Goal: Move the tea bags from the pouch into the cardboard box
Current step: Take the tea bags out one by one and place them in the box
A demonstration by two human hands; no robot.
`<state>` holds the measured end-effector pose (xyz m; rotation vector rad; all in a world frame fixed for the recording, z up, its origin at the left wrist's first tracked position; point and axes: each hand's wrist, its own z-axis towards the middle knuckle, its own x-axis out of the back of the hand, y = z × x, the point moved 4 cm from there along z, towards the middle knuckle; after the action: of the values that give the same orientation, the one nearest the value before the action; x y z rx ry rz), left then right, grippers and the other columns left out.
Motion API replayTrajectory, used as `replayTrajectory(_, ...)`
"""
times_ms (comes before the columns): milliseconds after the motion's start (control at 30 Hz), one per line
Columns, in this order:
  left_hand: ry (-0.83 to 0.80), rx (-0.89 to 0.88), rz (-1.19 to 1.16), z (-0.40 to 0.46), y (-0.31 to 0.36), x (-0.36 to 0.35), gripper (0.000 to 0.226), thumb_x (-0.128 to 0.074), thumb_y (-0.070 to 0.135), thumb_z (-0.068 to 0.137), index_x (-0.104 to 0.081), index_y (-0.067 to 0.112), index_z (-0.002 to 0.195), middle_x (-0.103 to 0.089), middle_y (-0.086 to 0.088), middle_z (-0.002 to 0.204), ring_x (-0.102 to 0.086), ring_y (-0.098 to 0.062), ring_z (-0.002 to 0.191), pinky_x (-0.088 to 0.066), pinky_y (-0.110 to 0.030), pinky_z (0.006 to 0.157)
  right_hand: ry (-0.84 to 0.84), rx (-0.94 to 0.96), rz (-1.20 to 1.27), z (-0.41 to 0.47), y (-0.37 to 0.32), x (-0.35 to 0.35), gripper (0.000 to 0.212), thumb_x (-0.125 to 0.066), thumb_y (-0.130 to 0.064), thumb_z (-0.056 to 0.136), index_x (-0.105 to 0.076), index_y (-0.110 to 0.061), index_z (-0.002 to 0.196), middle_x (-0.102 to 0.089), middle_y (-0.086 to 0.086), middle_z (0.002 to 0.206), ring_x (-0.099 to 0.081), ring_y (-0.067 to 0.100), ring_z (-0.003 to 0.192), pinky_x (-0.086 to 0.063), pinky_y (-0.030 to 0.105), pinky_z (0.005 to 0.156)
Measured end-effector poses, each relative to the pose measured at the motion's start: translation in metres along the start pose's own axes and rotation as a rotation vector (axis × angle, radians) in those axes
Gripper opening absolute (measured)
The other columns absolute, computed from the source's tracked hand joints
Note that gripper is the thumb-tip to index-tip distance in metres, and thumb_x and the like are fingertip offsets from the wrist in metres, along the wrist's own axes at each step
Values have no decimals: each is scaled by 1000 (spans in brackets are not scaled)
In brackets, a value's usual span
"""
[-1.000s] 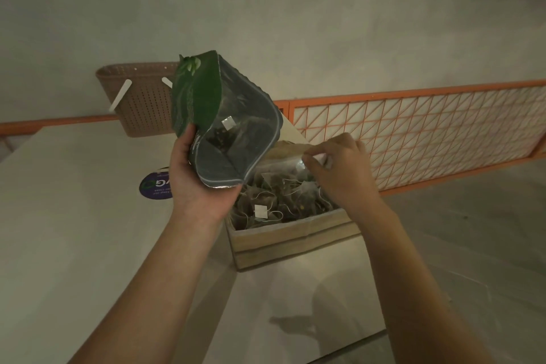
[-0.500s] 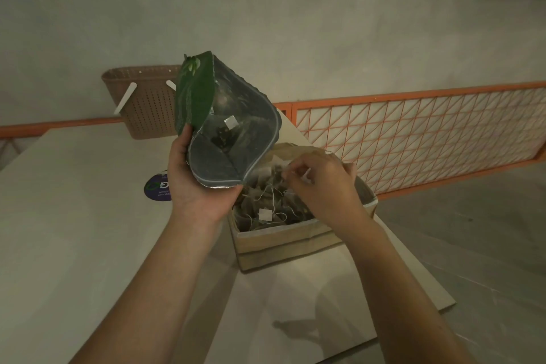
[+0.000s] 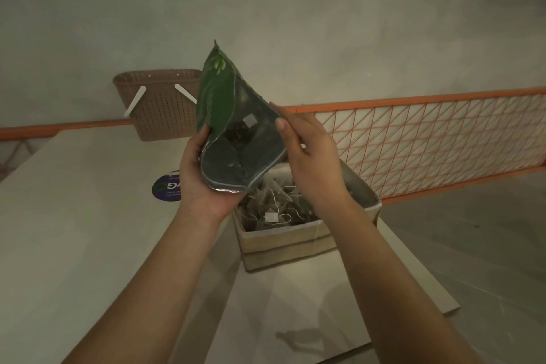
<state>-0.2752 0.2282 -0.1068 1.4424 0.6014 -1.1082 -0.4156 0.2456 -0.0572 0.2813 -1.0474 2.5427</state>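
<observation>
My left hand grips a green foil pouch from below, its silver mouth open toward me. Inside the pouch lies a dark tea bag with a white tag. My right hand lies against the pouch's right edge with straight fingers, thumb near the rim. Below them stands the cardboard box on the table, holding several tea bags with strings and white tags. My right hand covers part of the box's inside.
A brown perforated basket with white handles stands at the table's far edge. A round dark sticker lies on the pale table left of the box. An orange mesh railing runs along the right; the table edge is right of the box.
My right hand has risen out of the box, where it was among the tea bags, and now rests against the pouch's right side. The pouch sits a little more upright.
</observation>
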Motion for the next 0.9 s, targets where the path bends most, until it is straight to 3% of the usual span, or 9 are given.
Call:
replayTrajectory(167, -66, -34, -16, -1, 16, -7, 61, -62, 41, 87, -57, 13, 141, -50, -12, 151, -43, -31, 142, -37, -45, 116, 72, 151, 58, -2, -22, -1, 34, -48, -15, 102, -56, -11, 135, -61, 4, 126, -51, -2, 117, -38, 7, 96)
replayTrajectory(300, -64, 14, -56, -1, 13, -8, 54, -58, 44, 91, -67, 5, 127, -62, -16, 135, -61, -34, 120, -52, -45, 98, 93, 197, 59, -6, -20, -11, 34, -50, -12, 101, -57, -9, 134, -60, 7, 129, -52, 9, 122, -42, 17, 103)
replayTrajectory(567, 2, 81, -30, 4, 9, 3, 62, -55, 54, 96, -55, 16, 145, -50, -12, 152, -45, -28, 141, -50, -45, 102, 35, 34, 11, -1, 0, -21, 37, -47, -22, 103, -54, -14, 139, -60, 3, 127, -53, 7, 116, -38, 1, 92)
replayTrajectory(700, 46, 68, -2, 5, 11, 5, 63, -59, 53, 94, -53, 19, 147, -49, -10, 153, -42, -28, 144, -42, -42, 113, 48, 11, 73, -4, 0, -21, 39, -47, -20, 103, -48, -17, 142, -54, -1, 134, -50, 6, 122, -40, 2, 91)
replayTrajectory(767, 74, 46, 5, 4, 11, 6, 62, -60, 53, 92, -56, 18, 144, -53, -11, 150, -46, -28, 141, -41, -41, 113, 79, -22, 206, -11, 0, -22, 37, -53, -19, 100, -44, -23, 135, -44, -6, 140, -50, 15, 127, -51, 16, 92)
replayTrajectory(833, 99, 15, 30, 3, 12, 5, 61, -58, 54, 92, -60, 17, 141, -57, -12, 146, -49, -30, 139, -41, -41, 113, 89, -37, 191, -18, 3, -27, 28, -61, -18, 94, -47, -26, 116, -36, -6, 142, -49, 20, 130, -54, 29, 94)
replayTrajectory(900, 100, -3, 27, 1, 11, 2, 58, -55, 54, 94, -65, 15, 134, -59, -12, 144, -52, -31, 136, -40, -42, 114, 24, -57, 36, -25, 7, -32, 19, -68, -19, 88, -58, -23, 103, -36, -1, 141, -49, 1, 122, -47, 11, 90)
